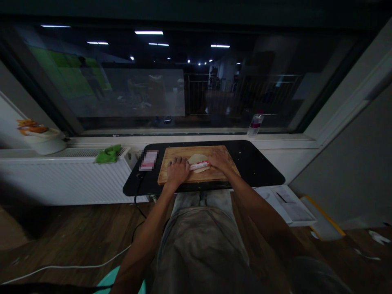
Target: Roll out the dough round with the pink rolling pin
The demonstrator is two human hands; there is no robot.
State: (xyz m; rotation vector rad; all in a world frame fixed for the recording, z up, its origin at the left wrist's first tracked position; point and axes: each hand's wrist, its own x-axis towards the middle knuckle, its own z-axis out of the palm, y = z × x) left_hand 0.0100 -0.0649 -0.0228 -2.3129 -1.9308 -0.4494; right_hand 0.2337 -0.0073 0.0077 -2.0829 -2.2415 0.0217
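Observation:
A flat round of pale dough (197,158) lies on a wooden cutting board (167,157). Across the dough runs a short rolling pin (199,165) with a white and red printed wrap around its middle. My left hand (178,169) presses over its left end, fingers curled forward. Over the right end is my right hand (219,159), its fingers slightly smeared by motion. Both ends of the pin are hidden beneath my hands, and part of the dough is covered by the pin.
The board rests on a black table (260,169). A phone-like blurred item (148,160) lies left of the board. On the windowsill stands a plastic bottle (255,124). A green cloth (108,154) lies on the radiator (92,177); a white box (286,204) sits low at right.

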